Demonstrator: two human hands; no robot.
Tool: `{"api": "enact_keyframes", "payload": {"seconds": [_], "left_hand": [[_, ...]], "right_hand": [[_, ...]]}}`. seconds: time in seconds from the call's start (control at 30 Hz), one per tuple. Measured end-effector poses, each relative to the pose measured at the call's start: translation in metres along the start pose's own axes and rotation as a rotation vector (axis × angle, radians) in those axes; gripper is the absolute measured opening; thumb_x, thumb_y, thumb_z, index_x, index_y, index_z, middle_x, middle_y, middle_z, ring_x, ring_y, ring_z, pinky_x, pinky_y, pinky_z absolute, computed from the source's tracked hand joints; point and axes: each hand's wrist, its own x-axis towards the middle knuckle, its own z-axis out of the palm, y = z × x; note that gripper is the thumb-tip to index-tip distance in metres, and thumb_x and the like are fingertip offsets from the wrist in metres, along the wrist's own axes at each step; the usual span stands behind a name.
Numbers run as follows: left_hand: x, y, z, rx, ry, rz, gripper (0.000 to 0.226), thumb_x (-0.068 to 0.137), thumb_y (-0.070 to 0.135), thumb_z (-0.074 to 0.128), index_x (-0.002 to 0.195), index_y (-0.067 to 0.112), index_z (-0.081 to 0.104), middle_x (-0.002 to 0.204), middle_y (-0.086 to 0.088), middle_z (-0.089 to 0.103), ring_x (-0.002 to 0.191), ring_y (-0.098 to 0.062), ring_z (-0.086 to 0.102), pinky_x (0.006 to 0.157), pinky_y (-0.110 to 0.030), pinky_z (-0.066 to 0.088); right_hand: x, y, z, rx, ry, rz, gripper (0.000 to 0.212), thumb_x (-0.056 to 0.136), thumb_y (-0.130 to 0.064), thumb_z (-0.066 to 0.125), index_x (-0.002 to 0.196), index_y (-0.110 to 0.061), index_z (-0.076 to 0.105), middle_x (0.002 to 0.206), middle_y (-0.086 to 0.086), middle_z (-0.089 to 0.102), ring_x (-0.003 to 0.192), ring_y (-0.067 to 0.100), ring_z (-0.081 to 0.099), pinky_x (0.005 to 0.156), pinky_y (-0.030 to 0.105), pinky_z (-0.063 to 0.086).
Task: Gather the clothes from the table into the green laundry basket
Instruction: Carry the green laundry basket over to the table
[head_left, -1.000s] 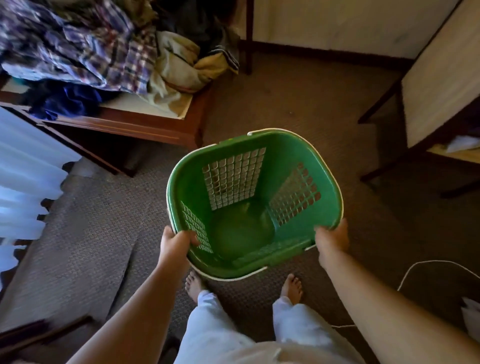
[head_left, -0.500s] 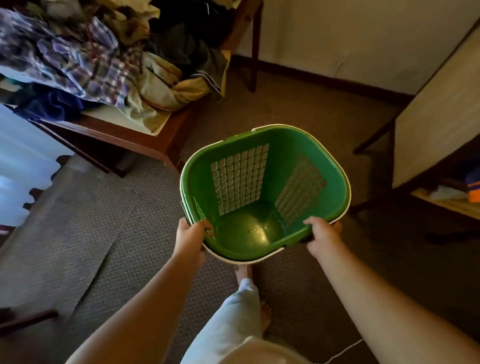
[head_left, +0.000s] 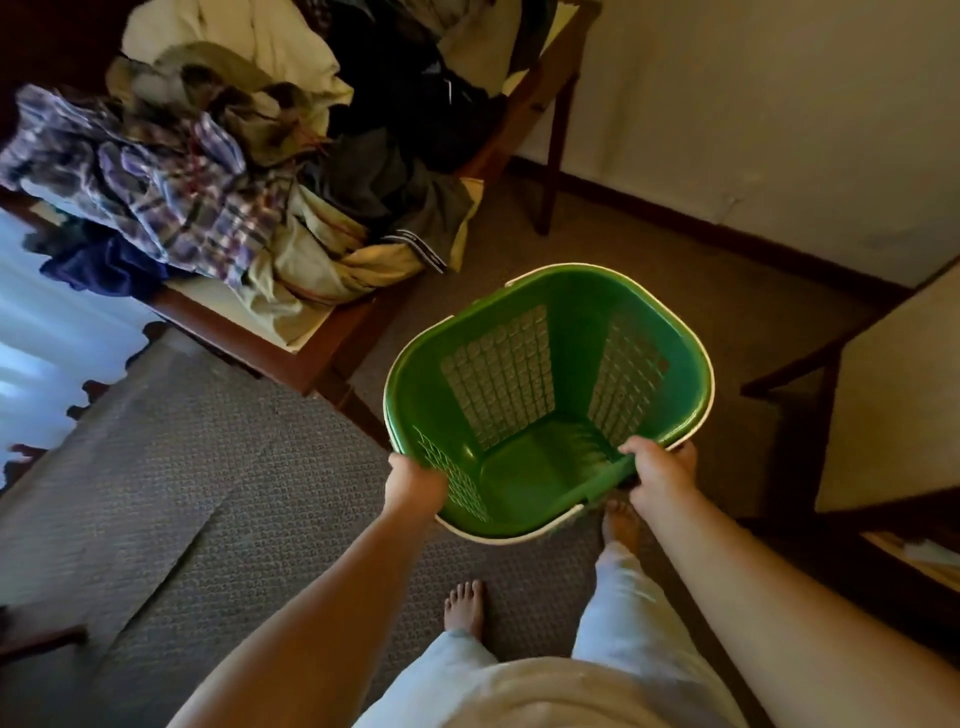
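Note:
I carry the green laundry basket (head_left: 571, 296) in front of me, above the carpet, and nothing lies inside it. My left hand (head_left: 415, 486) grips its near left rim. My right hand (head_left: 657, 475) grips the near right rim, fingers curled over the edge. A heap of clothes (head_left: 249, 171) covers the wooden table (head_left: 270, 353) at the upper left: a plaid shirt (head_left: 171, 197), cream and yellow garments (head_left: 322, 254), dark pieces (head_left: 410, 104) and a blue one (head_left: 104, 262). The basket hangs just right of the table's near corner.
Brown carpet (head_left: 182, 493) covers the floor, and my bare feet (head_left: 465, 608) stand on it. A second wooden table or shelf (head_left: 883, 395) stands at the right. A cream wall (head_left: 753, 104) with dark skirting runs behind. A bright curtain (head_left: 47, 353) hangs at the left.
I have stepped closer to the table with the basket in both hands. More of the clothes heap is in view, and the basket now sits beside the table's corner.

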Motion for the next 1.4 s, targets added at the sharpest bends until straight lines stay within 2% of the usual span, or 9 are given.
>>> {"api": "enact_keyframes", "payload": {"seconds": [0.1,0.17,0.27,0.4,0.63,0.73,0.87,1.1,1.4], "left_hand": [[0.0,0.028,0.031,0.064,0.065,0.038,0.069,0.094,0.011,0.056,0.153,0.009,0.021,0.137,-0.023,0.051,0.114,-0.039,0.061,0.08,-0.045,0.058],[-0.004,0.044,0.056,0.129,0.077,0.068,0.091,0.093,0.011,0.057,0.164,0.022,0.001,0.16,-0.023,0.024,0.127,-0.044,0.053,0.077,-0.041,0.058],[-0.016,0.063,0.098,0.252,0.138,0.104,0.094,0.097,0.031,0.06,0.164,0.031,-0.005,0.17,-0.016,-0.013,0.153,-0.05,0.008,0.114,-0.062,0.038],[-0.028,0.071,0.138,0.013,0.285,0.037,0.1,0.099,0.041,0.061,0.164,0.026,-0.014,0.17,-0.01,-0.024,0.156,-0.042,-0.013,0.122,-0.062,0.018],[-0.01,0.062,0.171,-0.257,0.415,-0.214,0.091,0.103,0.019,0.06,0.165,0.018,-0.006,0.171,-0.012,-0.018,0.156,-0.043,-0.014,0.123,-0.054,0.023],[0.007,0.04,0.183,-0.235,0.463,-0.167,0.091,0.095,-0.005,0.055,0.166,0.017,0.001,0.171,-0.012,-0.016,0.157,-0.038,-0.015,0.123,-0.048,0.022],[0.036,0.015,0.194,-0.183,0.54,-0.075,0.087,0.096,-0.001,0.06,0.165,0.015,0.009,0.172,-0.013,-0.008,0.158,-0.032,-0.015,0.121,-0.038,0.009],[0.079,0.006,0.198,-0.115,0.593,-0.02,0.082,0.094,-0.008,0.054,0.164,0.012,0.017,0.172,-0.013,0.005,0.158,-0.037,-0.011,0.123,-0.047,0.014],[0.098,0.01,0.2,-0.043,0.531,-0.04,0.076,0.098,0.0,0.054,0.163,0.008,0.015,0.171,-0.018,0.007,0.154,-0.046,-0.019,0.122,-0.058,0.022]], "right_hand": [[0.036,-0.034,0.017,-0.086,-0.042,0.033,0.074,0.081,0.012,0.064,0.142,-0.024,0.043,0.124,0.016,0.052,0.109,0.038,0.057,0.095,0.064,0.051],[0.06,-0.054,0.03,-0.147,-0.079,0.065,0.075,0.082,0.01,0.065,0.145,-0.023,0.042,0.124,0.015,0.05,0.114,0.038,0.055,0.099,0.062,0.05],[0.09,-0.074,0.045,-0.249,-0.138,0.118,0.074,0.084,0.003,0.068,0.147,-0.026,0.042,0.134,0.015,0.05,0.12,0.039,0.053,0.1,0.059,0.05],[0.105,-0.083,0.064,-0.339,-0.198,0.128,0.078,0.079,0.0,0.07,0.147,-0.03,0.044,0.139,0.014,0.05,0.116,0.037,0.053,0.1,0.057,0.048],[0.144,-0.064,0.095,-0.462,-0.326,0.143,0.071,0.081,0.002,0.068,0.143,-0.027,0.05,0.126,0.009,0.052,0.107,0.031,0.053,0.089,0.046,0.051],[0.162,-0.042,0.115,-0.533,-0.387,0.126,0.07,0.08,-0.001,0.069,0.144,-0.023,0.049,0.13,0.015,0.058,0.102,0.032,0.061,0.082,0.049,0.056],[0.197,-0.013,0.139,-0.465,-0.339,0.203,0.074,0.078,0.003,0.069,0.142,-0.026,0.049,0.13,0.017,0.056,0.108,0.039,0.06,0.089,0.058,0.055],[0.247,0.026,0.16,-0.378,-0.385,0.284,0.067,0.071,0.009,0.065,0.131,-0.021,0.059,0.128,0.022,0.063,0.105,0.045,0.066,0.066,0.057,0.06],[0.256,0.032,0.164,-0.529,-0.491,0.122,0.06,0.088,0.004,0.066,0.137,-0.027,0.051,0.132,0.012,0.064,0.116,0.035,0.064,0.1,0.061,0.052]]}}
